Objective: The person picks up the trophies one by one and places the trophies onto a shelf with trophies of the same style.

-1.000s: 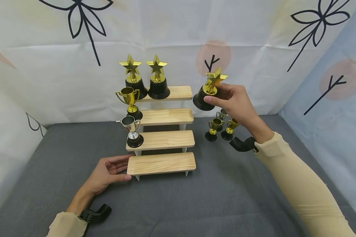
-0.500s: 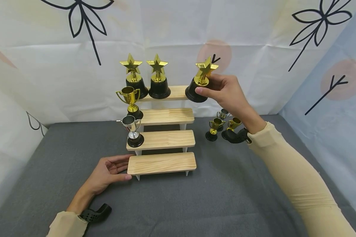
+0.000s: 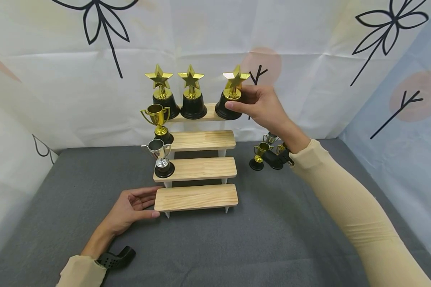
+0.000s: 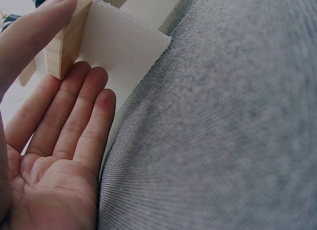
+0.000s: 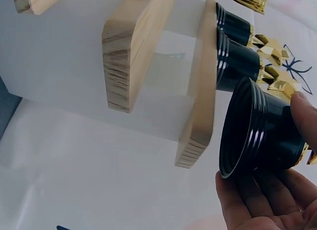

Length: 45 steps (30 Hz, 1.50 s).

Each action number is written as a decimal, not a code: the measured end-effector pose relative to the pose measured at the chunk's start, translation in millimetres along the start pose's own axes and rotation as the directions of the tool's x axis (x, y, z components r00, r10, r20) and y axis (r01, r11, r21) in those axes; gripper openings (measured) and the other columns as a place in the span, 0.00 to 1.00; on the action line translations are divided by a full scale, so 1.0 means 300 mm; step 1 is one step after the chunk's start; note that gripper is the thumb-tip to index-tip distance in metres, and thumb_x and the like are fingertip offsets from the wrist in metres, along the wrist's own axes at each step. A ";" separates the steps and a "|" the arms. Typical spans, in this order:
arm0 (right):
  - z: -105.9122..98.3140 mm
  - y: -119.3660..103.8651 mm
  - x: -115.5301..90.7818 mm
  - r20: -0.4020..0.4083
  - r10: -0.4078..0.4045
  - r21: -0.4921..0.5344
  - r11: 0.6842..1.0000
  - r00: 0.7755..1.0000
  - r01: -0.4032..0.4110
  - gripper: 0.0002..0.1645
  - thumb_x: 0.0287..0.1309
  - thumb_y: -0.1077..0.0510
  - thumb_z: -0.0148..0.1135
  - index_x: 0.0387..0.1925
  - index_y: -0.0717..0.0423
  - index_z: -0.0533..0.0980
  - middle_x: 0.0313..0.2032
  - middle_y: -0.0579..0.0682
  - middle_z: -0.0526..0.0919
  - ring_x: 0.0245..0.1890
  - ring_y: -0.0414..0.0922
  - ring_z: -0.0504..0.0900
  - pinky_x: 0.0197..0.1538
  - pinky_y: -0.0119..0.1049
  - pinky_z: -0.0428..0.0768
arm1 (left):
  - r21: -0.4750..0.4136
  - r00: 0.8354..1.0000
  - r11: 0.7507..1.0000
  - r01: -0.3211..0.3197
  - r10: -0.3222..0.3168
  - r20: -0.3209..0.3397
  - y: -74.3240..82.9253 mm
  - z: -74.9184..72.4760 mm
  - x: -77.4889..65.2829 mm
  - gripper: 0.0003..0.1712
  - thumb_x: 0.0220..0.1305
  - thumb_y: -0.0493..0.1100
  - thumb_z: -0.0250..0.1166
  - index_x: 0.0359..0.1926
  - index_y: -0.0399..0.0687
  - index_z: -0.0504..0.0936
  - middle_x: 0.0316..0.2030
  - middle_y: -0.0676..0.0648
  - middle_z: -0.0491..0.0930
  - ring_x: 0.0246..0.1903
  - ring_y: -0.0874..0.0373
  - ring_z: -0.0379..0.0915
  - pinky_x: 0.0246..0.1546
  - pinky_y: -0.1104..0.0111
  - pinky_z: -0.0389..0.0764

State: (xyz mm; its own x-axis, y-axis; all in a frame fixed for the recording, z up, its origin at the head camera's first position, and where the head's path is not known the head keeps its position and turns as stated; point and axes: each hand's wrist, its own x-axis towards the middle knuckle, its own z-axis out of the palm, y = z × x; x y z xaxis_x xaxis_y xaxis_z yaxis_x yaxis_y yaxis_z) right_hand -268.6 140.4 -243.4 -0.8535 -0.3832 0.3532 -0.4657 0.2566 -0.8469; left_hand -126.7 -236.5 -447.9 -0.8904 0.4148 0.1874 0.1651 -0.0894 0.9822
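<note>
My right hand (image 3: 260, 104) grips a gold star trophy (image 3: 232, 93) by its black base at the right end of the stand's top shelf. In the right wrist view the hollow underside of that black base (image 5: 262, 131) shows, a small gap from the shelf edge. Two more star trophies (image 3: 192, 93) stand upright to its left on the same shelf. My left hand (image 3: 127, 211) rests at the left end of the bottom wooden shelf (image 3: 196, 198). Its straight fingers (image 4: 74, 111) touch the shelf end and white side support (image 4: 121, 39), the thumb near the wood.
On the second shelf's left end stands a gold cup (image 3: 156, 115), and below it a silver cup (image 3: 158, 149). Right of the stand, small gold cups (image 3: 261, 149) and a silver one (image 3: 270, 138) stand on the grey cloth (image 3: 237, 247), partly behind the right wrist strap.
My right hand has carried the star trophy leftward from beside the stand to over the top shelf's right end, and the trophy is more upright. The left hand has stayed put.
</note>
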 end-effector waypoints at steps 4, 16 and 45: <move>0.013 0.007 0.020 0.016 0.026 0.014 1.000 1.000 -0.026 0.28 0.61 0.59 0.73 0.62 0.59 0.78 0.54 0.54 0.85 0.53 0.46 0.85 0.56 0.38 0.84 | -0.002 1.000 1.000 0.000 0.000 -0.001 0.001 -0.001 -0.001 0.39 0.51 0.19 0.71 0.64 0.14 0.65 0.59 0.50 0.81 0.57 0.57 0.79 0.58 0.65 0.82; 0.035 0.022 0.060 0.034 0.071 -0.021 0.997 0.997 -0.070 0.26 0.61 0.58 0.74 0.60 0.58 0.80 0.55 0.54 0.85 0.54 0.46 0.85 0.60 0.40 0.82 | 0.002 1.000 1.000 0.004 -0.004 -0.006 0.003 0.001 0.000 0.39 0.51 0.19 0.71 0.64 0.13 0.65 0.58 0.49 0.81 0.57 0.57 0.79 0.58 0.65 0.81; 0.050 0.032 0.069 0.036 0.093 0.001 0.996 0.995 -0.093 0.27 0.61 0.57 0.73 0.61 0.59 0.79 0.55 0.55 0.85 0.54 0.46 0.84 0.60 0.39 0.82 | 0.002 1.000 1.000 -0.004 0.004 -0.001 0.007 0.002 0.000 0.39 0.51 0.19 0.71 0.64 0.13 0.65 0.58 0.49 0.81 0.57 0.57 0.79 0.59 0.65 0.81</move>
State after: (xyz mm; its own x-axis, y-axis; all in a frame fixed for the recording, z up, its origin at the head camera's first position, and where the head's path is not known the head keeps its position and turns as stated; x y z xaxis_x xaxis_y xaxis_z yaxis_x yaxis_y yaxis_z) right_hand -287.2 121.7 -250.0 -0.8840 -0.3897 0.2581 -0.3838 0.2902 -0.8766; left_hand -126.1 -236.1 -445.9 -0.8902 0.4133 0.1914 0.1696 -0.0892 0.9815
